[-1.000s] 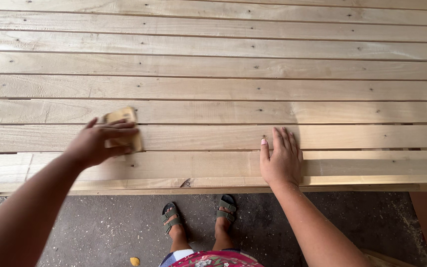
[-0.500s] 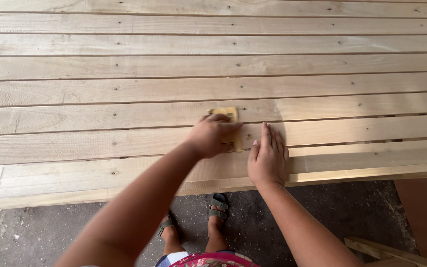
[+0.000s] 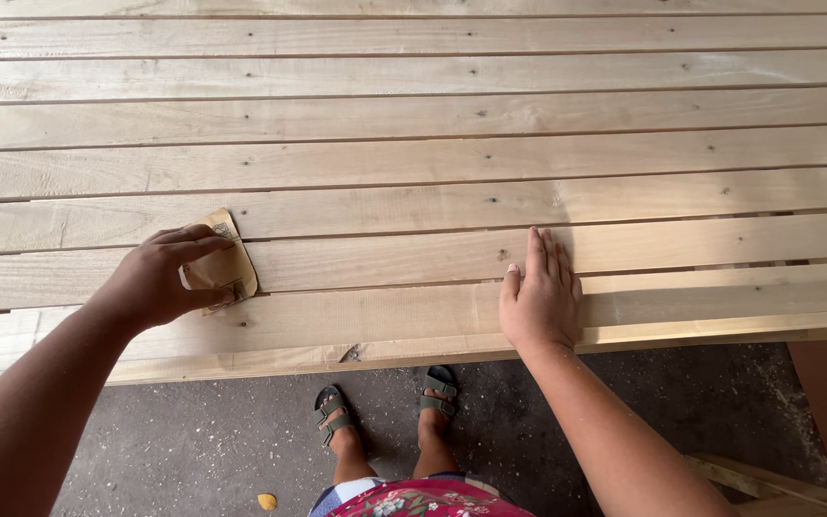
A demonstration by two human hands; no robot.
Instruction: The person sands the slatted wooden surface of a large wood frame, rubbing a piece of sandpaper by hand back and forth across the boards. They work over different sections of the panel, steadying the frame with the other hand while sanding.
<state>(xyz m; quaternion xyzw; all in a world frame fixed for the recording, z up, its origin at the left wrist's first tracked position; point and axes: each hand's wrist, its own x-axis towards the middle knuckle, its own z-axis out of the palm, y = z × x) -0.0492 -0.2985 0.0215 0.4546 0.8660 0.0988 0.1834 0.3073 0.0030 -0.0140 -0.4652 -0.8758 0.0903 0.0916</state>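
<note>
Left hand [image 3: 160, 280] curled over folded sandpaper [image 3: 222, 268], pressed on near slat [image 3: 385, 258] at left. Right hand [image 3: 540, 297] flat, fingers together, empty, bracing nearby. Likely hazards: splinters from slat edges; paper snagging in gaps.

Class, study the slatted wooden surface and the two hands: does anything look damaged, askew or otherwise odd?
One flaw: the front plank's lower edge has a small dark chip. The left hand presses sandpaper to the wood; the right hand lies flat.
</note>
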